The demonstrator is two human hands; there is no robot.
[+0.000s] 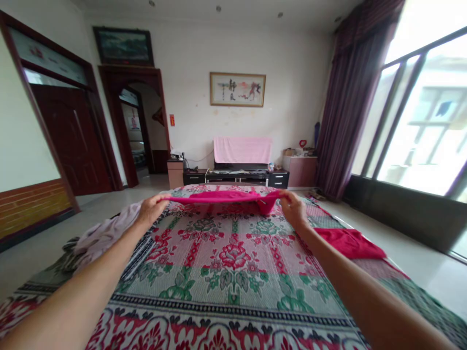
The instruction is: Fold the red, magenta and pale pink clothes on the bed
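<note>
Both arms reach forward over a bed [233, 291] covered by a quilted spread with red flowers and green leaves. The left hand [153, 209] has its grip closed on one end of a magenta garment [226, 197], fingers curled over the cloth's edge. The right hand [294, 209] pinches the other end, its grip likewise closed on the fabric. The magenta garment runs as a taut, nearly level band between the two hands at the far part of the bed. Its upper edge is straight, and a loose fold hangs down just inside the right hand. Whether its lower edge touches the spread or hangs just above it cannot be told. The cloth lies wholly between the grips, with nothing of it trailing past either wrist. On the bed near the right forearm lies a red cloth [350, 243], spread flat and well apart from the held piece. Beside the left forearm a pale lilac garment [105, 233] sits crumpled at the bed's edge. Beyond the bed stands a low dark cabinet [237, 177] carrying something draped with a pink towel [242, 149]. Purple curtains [350, 97] hang beside a large window on the right.
</note>
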